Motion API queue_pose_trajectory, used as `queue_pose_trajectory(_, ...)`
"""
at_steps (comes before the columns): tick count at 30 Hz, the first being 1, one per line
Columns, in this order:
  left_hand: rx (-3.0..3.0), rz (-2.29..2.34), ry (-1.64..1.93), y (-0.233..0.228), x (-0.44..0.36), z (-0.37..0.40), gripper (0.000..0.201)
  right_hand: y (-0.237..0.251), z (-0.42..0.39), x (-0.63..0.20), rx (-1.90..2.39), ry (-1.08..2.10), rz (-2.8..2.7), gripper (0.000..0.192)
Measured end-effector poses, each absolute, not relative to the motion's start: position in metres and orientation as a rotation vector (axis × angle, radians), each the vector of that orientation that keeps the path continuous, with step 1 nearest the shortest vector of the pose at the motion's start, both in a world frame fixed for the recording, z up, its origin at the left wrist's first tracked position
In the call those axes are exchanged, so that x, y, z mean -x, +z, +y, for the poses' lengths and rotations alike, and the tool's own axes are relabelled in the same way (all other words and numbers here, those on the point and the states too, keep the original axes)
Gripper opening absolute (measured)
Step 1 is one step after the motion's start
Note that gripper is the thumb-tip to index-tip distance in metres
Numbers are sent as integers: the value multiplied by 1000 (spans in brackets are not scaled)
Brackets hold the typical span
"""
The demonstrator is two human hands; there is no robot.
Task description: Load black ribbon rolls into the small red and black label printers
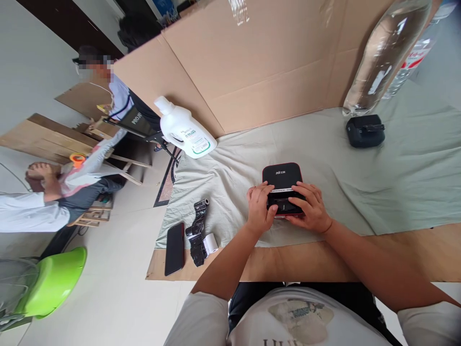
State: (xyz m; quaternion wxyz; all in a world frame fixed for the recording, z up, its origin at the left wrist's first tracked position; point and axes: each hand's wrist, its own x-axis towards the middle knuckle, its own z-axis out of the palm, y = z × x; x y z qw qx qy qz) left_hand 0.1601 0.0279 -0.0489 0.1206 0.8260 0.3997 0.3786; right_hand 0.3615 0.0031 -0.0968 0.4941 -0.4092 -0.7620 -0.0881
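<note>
printer [282, 179], one small black box with rounded corners and a smooth plastic shell, is lying on the pale green cloth [396, 182] near the front of the surface, a thin white strip running across its middle. two hands are closing on its near end: the left hand [260, 207] is curling its grip over the left corner, the right hand [310, 207] is wrapping its grip round the right side, fingers pressing on top. nearer the edge, bare brown cardboard [414, 250] is showing under the wrinkled cloth. to the left, one flat black phone [175, 248], one crumpled black strip [196, 231] and one small white paper roll [211, 243] are lying close together. farther off, one white plastic jug [185, 129] is lying tilted, and one second black device [365, 130] is sitting beside two clear bottles [385, 53]. beyond, a cardboard wall [259, 62] is standing; two other people are sitting on the floor at far left.
</note>
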Motion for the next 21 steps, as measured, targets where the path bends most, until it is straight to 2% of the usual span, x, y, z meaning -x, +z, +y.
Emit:
queue_pose_trajectory(4,-2312,1225,1252,-65,-166,28,60,-93,5,-360,974,-236,-1820,54)
queue_pose_trajectory(9,-2292,1164,1461,-70,-171,29,43,-88,9,-359,944,-338,-1780,73)
queue_pose_trajectory(15,-2377,1152,1510,-70,-169,32,41,-93,9,-357,996,-330,-1783,72)
queue_pose_trajectory(21,-2184,1033,1621,-83,-175,29,35,-97,8,-360,920,-186,-1773,70)
